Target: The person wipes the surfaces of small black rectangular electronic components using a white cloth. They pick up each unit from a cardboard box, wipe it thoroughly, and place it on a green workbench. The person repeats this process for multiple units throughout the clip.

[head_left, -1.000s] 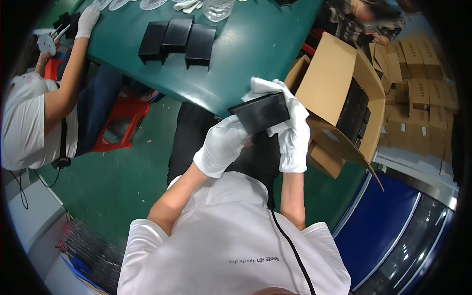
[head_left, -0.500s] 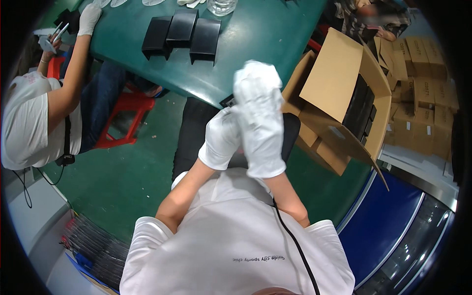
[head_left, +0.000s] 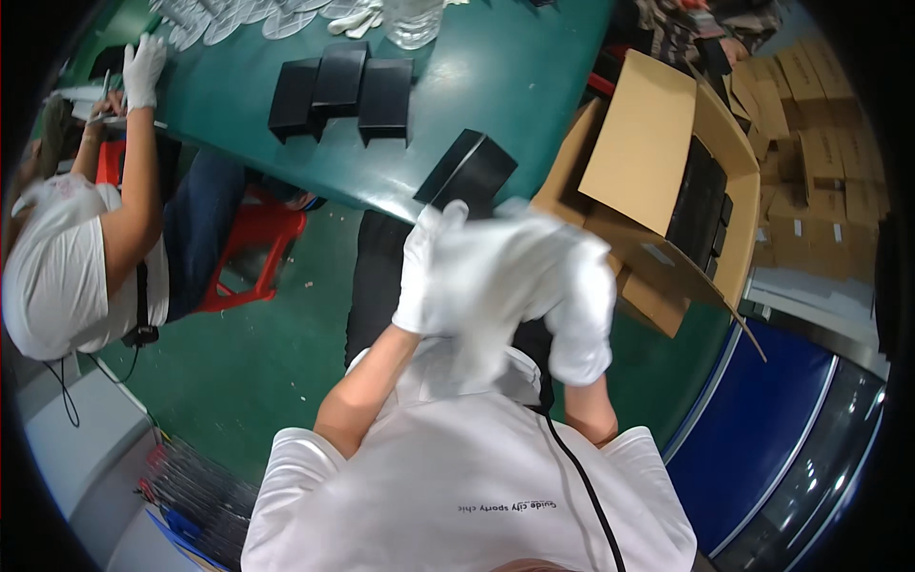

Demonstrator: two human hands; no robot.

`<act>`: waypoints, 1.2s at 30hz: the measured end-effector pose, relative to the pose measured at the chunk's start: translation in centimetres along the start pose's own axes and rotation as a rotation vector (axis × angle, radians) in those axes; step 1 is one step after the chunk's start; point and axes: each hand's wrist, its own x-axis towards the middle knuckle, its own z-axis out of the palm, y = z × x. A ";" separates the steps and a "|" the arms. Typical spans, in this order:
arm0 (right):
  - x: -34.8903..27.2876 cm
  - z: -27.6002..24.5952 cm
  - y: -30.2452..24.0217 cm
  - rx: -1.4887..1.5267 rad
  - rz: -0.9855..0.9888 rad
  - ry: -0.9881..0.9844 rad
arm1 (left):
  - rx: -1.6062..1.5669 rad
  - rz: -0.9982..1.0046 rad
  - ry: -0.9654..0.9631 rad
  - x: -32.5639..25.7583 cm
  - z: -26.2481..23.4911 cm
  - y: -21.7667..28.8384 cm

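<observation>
My left hand [head_left: 416,272], in a white glove, grips the near end of a black angled plastic cover [head_left: 467,172]. The cover juts up past the table's near edge, tilted. A white cloth [head_left: 491,281], smeared by motion, hangs between my hands and hides part of the left fingers and the cover's near end. My right hand [head_left: 583,300], also in a white glove, is closed on the cloth at its right side. Its fingers are blurred. Three similar black covers [head_left: 340,81] stand side by side on the green table [head_left: 477,81].
Right of the table, an open cardboard box [head_left: 639,143] holds several black pieces. More cartons [head_left: 810,162] are stacked behind it. A clear container [head_left: 413,24] and clear round discs [head_left: 286,24] sit at the far side. A gloved co-worker [head_left: 86,248] sits left on a red stool [head_left: 253,253].
My right hand has swung right and nearer me with the cloth, which now spreads out. More of the black cover shows. The co-worker's gloved hand has moved down and left.
</observation>
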 end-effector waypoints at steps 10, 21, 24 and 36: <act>11.9 4.3 2.6 -1.127 -0.890 0.164 | -1.137 -0.218 -0.210 3.6 -0.3 1.0; 4.1 6.3 5.1 -0.911 -0.770 -0.101 | -1.489 -0.207 -0.442 4.6 -1.5 -3.4; 2.0 4.6 6.0 -0.830 -0.688 -0.149 | -1.480 -0.434 -0.445 4.1 -1.7 -0.6; 2.0 2.7 1.4 -0.481 -0.534 0.038 | -1.075 -0.305 -0.122 1.2 -2.7 0.6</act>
